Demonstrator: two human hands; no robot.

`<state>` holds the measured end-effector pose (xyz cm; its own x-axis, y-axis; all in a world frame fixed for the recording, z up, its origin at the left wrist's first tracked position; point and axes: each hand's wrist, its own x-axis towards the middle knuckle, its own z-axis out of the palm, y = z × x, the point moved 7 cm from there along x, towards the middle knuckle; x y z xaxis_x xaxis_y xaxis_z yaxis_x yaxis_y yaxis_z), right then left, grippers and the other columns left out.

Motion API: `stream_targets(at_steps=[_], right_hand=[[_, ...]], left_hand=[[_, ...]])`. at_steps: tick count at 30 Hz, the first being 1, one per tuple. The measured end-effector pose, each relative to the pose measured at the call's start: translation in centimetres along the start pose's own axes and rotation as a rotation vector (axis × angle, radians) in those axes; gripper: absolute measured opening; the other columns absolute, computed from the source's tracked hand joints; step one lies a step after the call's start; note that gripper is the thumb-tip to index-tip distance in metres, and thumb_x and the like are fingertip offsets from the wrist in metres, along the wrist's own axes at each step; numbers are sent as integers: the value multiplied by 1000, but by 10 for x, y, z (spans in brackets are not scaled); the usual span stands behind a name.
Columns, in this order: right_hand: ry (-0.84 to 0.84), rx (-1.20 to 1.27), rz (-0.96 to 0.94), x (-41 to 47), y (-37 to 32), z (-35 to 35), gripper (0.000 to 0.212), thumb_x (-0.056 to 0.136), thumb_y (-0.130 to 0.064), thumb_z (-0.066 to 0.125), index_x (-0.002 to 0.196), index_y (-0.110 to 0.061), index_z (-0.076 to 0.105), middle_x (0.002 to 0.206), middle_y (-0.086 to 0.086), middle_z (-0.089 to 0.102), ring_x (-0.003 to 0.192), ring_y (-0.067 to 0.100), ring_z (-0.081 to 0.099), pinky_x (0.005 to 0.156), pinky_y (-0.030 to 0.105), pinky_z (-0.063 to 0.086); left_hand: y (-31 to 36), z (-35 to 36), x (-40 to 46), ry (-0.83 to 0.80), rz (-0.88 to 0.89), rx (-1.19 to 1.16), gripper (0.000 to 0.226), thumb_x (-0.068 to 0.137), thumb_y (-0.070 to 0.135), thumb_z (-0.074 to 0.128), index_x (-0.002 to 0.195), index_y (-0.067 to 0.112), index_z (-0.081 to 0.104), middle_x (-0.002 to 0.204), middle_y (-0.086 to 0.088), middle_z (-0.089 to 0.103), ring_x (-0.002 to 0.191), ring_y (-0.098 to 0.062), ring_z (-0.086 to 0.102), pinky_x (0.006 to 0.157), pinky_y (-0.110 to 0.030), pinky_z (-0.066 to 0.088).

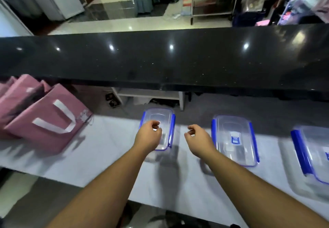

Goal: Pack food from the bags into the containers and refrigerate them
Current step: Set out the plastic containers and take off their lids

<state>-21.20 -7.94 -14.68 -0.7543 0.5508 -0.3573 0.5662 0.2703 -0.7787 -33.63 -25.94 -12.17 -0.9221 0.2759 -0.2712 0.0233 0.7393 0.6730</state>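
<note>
containers: 3, first (pixel 158 129) | pink bags (pixel 48 121): 2 | hands: 2

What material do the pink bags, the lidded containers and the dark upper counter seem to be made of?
Pink bags: probably matte paper or thin non-woven fabric, since the sides hold flat folds; the white handles look like ribbon.
Containers: clear, slightly glossy plastic, because the surface under them shows through; the blue side clips look like opaque plastic.
Upper counter: polished black stone, perhaps granite, with fine speckles and sharp reflections of the lamps.
</note>
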Motion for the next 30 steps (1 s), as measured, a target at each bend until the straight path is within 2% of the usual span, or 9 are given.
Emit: stream_targets(at_steps=[5,8,11,13,15,18,24,27,30], right_hand=[[-49,13,33,6,-9,31,42,102,-28,55,143,-17,55,127,1,65,101,22,61,82,30,48],[-65,28,66,13,-13,46,44,103,-25,55,146,-15,52,123,1,64,102,23,62,86,32,50],[-22,92,139,21,-13,59,46,103,-27,57,146,-14,51,124,2,64,106,25,65,96,36,52],[19,195,217,25,-8,71,45,102,-25,59,145,-12,53,127,6,66,105,25,67,92,36,54],[58,308,286,27,-2,82,38,100,-21,60,137,-11,59,117,5,70,97,23,69,84,35,57],[117,430,334,32,4,95,30,98,-18,64,128,-13,66,107,0,74,92,22,73,89,42,61],[157,656,372,37,4,120,29,95,-14,69,124,-14,70,106,3,79,92,22,77,85,39,63],[163,723,372,35,3,129,27,96,-14,69,122,-16,73,106,4,80,94,23,77,80,35,62],[185,764,376,33,3,134,28,96,-13,69,124,-14,73,108,4,80,98,23,77,85,36,62]], left_hand=[[-45,-33,14,77,-96,-36,35,99,21,57,132,17,65,121,1,69,99,-19,63,87,-34,56],[-63,-38,27,69,-126,-56,34,100,23,58,133,16,64,119,2,65,95,-22,64,76,-35,58],[-77,-40,45,36,-145,-52,42,101,30,58,140,16,59,135,-4,62,107,-28,66,91,-42,59],[-87,-37,57,-22,-176,-99,46,102,32,56,145,16,56,135,-6,64,109,-29,68,95,-43,59],[-98,-32,67,-92,-215,-177,43,102,32,55,143,17,57,124,-3,70,101,-27,71,89,-37,59],[-110,-29,83,-164,-219,-272,33,100,27,61,131,17,66,105,2,75,86,-23,73,84,-37,62],[-133,-32,105,-284,-303,-559,25,97,17,72,121,13,69,97,-8,79,69,-25,71,65,-34,60],[-144,-33,108,-321,-342,-699,23,98,11,72,120,9,70,94,-10,80,73,-27,74,63,-32,58],[-151,-33,110,-329,-332,-746,25,99,9,70,124,8,70,105,-13,80,85,-29,77,66,-33,60]])
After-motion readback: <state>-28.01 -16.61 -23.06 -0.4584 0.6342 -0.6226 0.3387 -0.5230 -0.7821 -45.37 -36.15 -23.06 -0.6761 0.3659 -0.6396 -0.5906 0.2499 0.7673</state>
